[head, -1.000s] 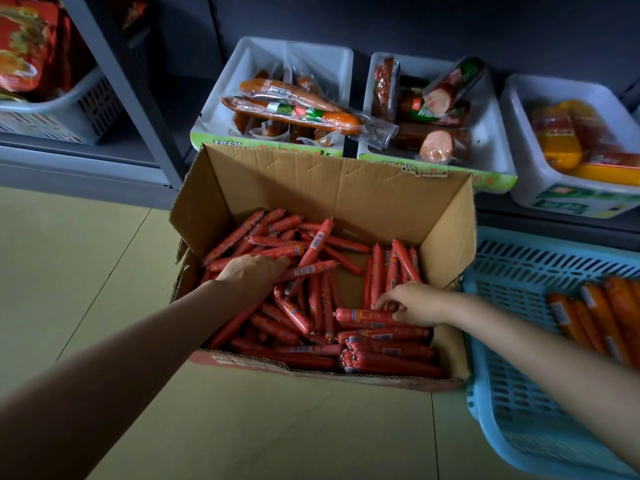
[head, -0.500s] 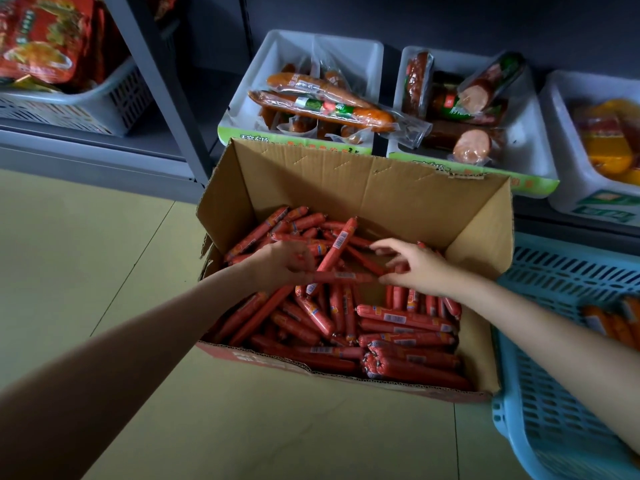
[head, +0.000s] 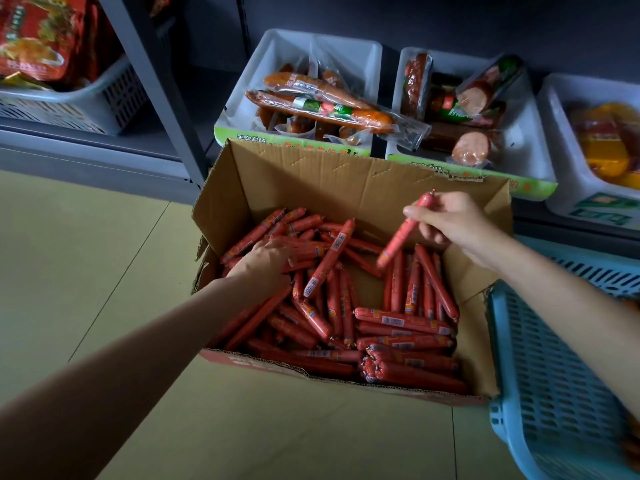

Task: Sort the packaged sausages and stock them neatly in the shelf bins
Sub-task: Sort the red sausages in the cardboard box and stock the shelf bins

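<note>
An open cardboard box [head: 346,181] on the floor holds several red packaged sausages [head: 398,320]. My right hand [head: 450,220] pinches one red sausage [head: 398,242] and holds it tilted above the box's right side. My left hand [head: 263,261] lies palm down among the loose sausages at the box's left, fingers curled into the pile; I cannot tell whether it holds one. Behind the box, on the low shelf, stand white bins: one [head: 346,46] with long vacuum-packed sausages, one [head: 526,147] with thick cut sausages.
A blue plastic basket [head: 540,358] stands on the floor to the right of the box. A third white bin [head: 568,188] with yellow packs sits at the far right. A grey shelf post [head: 152,81] and a white basket [head: 86,105] of red bags are at left.
My right hand has lifted a single red sausage out of the box and raised it. My left hand has pushed a little further into the pile at left.
</note>
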A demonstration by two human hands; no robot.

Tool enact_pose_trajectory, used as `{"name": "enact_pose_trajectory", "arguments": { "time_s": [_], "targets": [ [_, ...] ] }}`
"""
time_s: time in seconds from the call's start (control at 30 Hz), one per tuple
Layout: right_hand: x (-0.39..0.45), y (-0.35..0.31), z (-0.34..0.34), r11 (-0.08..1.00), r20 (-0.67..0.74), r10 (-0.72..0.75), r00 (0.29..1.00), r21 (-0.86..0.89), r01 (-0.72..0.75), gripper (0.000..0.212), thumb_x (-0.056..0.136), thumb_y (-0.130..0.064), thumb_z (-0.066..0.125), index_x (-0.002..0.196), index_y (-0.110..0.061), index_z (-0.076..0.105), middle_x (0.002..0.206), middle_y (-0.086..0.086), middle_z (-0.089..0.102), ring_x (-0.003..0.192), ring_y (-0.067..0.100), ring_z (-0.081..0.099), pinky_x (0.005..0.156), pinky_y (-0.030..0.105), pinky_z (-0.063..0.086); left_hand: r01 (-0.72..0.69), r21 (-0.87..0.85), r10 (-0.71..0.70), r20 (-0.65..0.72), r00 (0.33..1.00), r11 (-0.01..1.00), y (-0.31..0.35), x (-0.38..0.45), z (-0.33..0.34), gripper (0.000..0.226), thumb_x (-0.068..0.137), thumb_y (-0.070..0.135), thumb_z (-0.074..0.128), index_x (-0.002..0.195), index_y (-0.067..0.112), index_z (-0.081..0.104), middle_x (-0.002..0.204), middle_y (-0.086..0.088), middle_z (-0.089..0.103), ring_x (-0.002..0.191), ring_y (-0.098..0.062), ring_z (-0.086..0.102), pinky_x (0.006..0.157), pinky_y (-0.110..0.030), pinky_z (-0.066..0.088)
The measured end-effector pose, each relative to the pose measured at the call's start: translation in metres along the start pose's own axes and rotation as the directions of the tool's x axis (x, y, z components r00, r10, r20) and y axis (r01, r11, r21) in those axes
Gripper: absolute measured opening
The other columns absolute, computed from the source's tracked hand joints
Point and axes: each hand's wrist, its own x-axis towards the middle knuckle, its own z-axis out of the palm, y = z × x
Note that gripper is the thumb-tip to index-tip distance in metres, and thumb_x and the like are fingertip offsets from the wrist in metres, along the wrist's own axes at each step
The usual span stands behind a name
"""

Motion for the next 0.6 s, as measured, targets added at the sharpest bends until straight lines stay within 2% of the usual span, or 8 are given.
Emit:
{"name": "enact_pose_trajectory", "arguments": {
  "time_s": [0.07, 0.13, 0.27, 0.33, 0.37, 0.43, 0.53, 0.6],
  "targets": [
    [0.005, 0.011, -0.005, 0.933, -0.031, 0.074, 0.997, -0.351, -0.08, 0.022, 0.09, -0.023, 0.061, 0.076, -0.006, 0.059, 0.054, 0.003, 0.054, 0.043, 0.01, 0.045, 0.046, 0.018, 0.037, -0.043, 0.199, 0.043, 0.0, 0.999, 0.979, 0.005, -0.003, 0.008, 0.048, 0.09, 0.017, 0.051, 0.137, 0.022, 0.04, 0.144, -0.005, 0.028, 0.135, -0.026, 0.024, 0.11, -0.037, 0.025],
    [0.008, 0.032, -0.001, 0.804, -0.055, 0.181, 0.982, -0.566, -0.18, 0.026, 0.09, -0.026, 0.061, 0.073, -0.006, 0.057, 0.058, 0.005, 0.059, 0.046, 0.013, 0.051, 0.051, 0.023, 0.042, -0.06, 0.324, 0.072, -0.027, 0.997, 0.944, 0.009, -0.002, 0.015, 0.055, 0.094, 0.02, 0.044, 0.145, 0.028, 0.026, 0.151, -0.004, 0.015, 0.138, -0.027, 0.015, 0.112, -0.042, 0.023],
    [0.008, 0.058, 0.015, 0.497, -0.131, 0.227, 0.965, -0.837, -0.231, 0.016, 0.095, -0.013, 0.052, 0.08, -0.008, 0.056, 0.083, 0.009, 0.066, 0.067, 0.022, 0.062, 0.06, 0.03, 0.048, -0.05, 0.363, 0.066, -0.033, 0.997, 0.931, 0.011, 0.006, 0.019, 0.054, 0.097, 0.021, 0.042, 0.146, 0.034, 0.022, 0.155, 0.003, 0.011, 0.14, -0.027, 0.01, 0.112, -0.045, 0.02],
    [0.008, 0.056, 0.024, 0.427, -0.134, 0.155, 0.979, -0.884, -0.189, 0.016, 0.094, -0.006, 0.045, 0.082, -0.009, 0.054, 0.098, 0.012, 0.063, 0.08, 0.028, 0.059, 0.065, 0.032, 0.045, -0.063, 0.382, 0.073, -0.013, 0.997, 0.922, 0.011, 0.007, 0.017, 0.053, 0.098, 0.024, 0.039, 0.146, 0.036, 0.02, 0.156, 0.004, 0.007, 0.142, -0.028, 0.006, 0.113, -0.047, 0.015],
    [0.01, 0.054, 0.029, 0.434, -0.119, 0.102, 0.988, -0.888, -0.151, 0.014, 0.094, -0.006, 0.044, 0.088, -0.008, 0.057, 0.102, 0.012, 0.063, 0.086, 0.03, 0.06, 0.068, 0.032, 0.045, -0.072, 0.379, 0.079, -0.003, 0.997, 0.922, 0.01, 0.006, 0.017, 0.053, 0.098, 0.025, 0.037, 0.146, 0.036, 0.019, 0.156, 0.005, 0.004, 0.143, -0.03, 0.001, 0.114, -0.05, 0.012],
    [0.014, 0.051, 0.041, 0.58, -0.034, 0.008, 0.999, -0.814, -0.033, 0.023, 0.091, -0.01, 0.05, 0.111, -0.012, 0.061, 0.106, 0.009, 0.066, 0.097, 0.03, 0.062, 0.078, 0.033, 0.049, -0.094, 0.367, 0.093, 0.019, 0.995, 0.925, 0.006, 0.003, 0.017, 0.053, 0.099, 0.026, 0.036, 0.147, 0.038, 0.016, 0.157, 0.006, -0.004, 0.143, -0.033, -0.009, 0.113, -0.054, 0.009],
    [0.013, 0.04, 0.073, 0.881, 0.198, -0.011, 0.98, -0.461, 0.103, 0.048, 0.088, -0.011, 0.059, 0.133, -0.026, 0.05, 0.117, 0.004, 0.064, 0.102, 0.022, 0.064, 0.085, 0.023, 0.045, -0.117, 0.333, 0.103, 0.059, 0.993, 0.936, -0.003, -0.001, 0.017, 0.054, 0.099, 0.029, 0.036, 0.147, 0.041, 0.013, 0.157, 0.005, -0.006, 0.143, -0.034, -0.014, 0.114, -0.057, 0.012],
    [0.012, 0.033, 0.097, 0.933, 0.299, 0.001, 0.954, -0.345, 0.107, 0.055, 0.091, -0.014, 0.058, 0.139, -0.034, 0.042, 0.131, 0.004, 0.055, 0.11, 0.022, 0.059, 0.087, 0.023, 0.044, -0.086, 0.308, 0.066, 0.074, 0.995, 0.947, -0.005, -0.003, 0.014, 0.055, 0.099, 0.036, 0.035, 0.146, 0.046, 0.01, 0.157, 0.003, -0.007, 0.143, -0.035, -0.008, 0.114, -0.055, 0.013]
  ]
}}
